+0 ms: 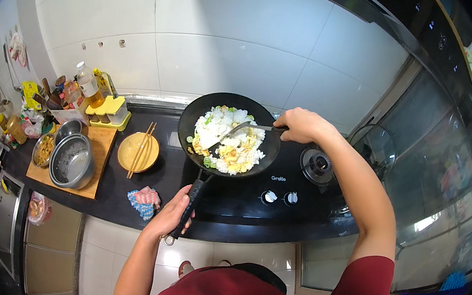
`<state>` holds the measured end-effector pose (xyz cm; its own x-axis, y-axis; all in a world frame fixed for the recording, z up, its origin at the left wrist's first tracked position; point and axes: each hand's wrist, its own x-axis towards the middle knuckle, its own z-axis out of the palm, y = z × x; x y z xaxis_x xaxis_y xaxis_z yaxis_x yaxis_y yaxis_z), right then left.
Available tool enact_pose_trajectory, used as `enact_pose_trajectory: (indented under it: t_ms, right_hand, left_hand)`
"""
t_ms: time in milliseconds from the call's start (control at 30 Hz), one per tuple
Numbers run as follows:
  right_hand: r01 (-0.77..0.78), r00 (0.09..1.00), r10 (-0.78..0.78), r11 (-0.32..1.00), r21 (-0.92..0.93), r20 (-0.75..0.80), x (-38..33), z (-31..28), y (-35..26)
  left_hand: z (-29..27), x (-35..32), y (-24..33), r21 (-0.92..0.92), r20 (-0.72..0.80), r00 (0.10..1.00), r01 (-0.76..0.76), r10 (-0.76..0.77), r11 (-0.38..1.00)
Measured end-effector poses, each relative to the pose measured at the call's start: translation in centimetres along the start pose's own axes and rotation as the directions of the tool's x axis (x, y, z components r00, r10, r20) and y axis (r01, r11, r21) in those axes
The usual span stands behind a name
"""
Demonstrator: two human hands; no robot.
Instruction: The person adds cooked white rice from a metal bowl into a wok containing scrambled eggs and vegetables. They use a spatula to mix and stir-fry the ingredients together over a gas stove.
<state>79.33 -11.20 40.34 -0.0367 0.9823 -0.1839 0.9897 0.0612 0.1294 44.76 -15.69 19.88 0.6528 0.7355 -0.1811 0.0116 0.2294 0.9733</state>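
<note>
A black wok sits over the left side of the black hob, its handle pointing toward me. My left hand is closed around that handle, fingers partly hidden beneath it. Inside the wok lies white rice mixed with yellow egg and green pieces, some of the rice still in a pale clump. From the right, my right hand grips the dark handle of a metal spatula. The spatula's blade reaches into the rice near the middle of the wok.
Left of the wok, chopsticks rest across a yellow bowl, with a pink-and-blue cloth nearer me. Metal bowls stand on a wooden board. An oil bottle and yellow-lidded seasoning box stand behind. A second burner lies right.
</note>
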Motion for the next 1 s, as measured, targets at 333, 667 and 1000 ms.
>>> enact_pose_trajectory:
  t_ms: [333, 667, 1000]
  right_hand:
    - [-0.023, 0.999, 0.019, 0.990, -0.136, -0.028, 4.6, 0.4, -1.4]
    - [-0.128, 0.984, 0.093, 0.963, 0.237, 0.154, 5.1, 0.5, -0.9]
    - [-0.123, 0.989, 0.102, 0.969, 0.213, 0.108, 2.9, -1.4, 0.3]
  left_hand:
    - [-0.2, 0.0, -0.2, 0.034, -0.003, 1.000, -0.009, 0.009, 0.999]
    - [0.0, 0.0, 0.0, 0.022, -0.003, 1.000, 0.007, -0.007, 1.000]
    - [0.0, -0.2, 0.0, 0.006, -0.011, 1.000, 0.014, -0.014, 1.000]
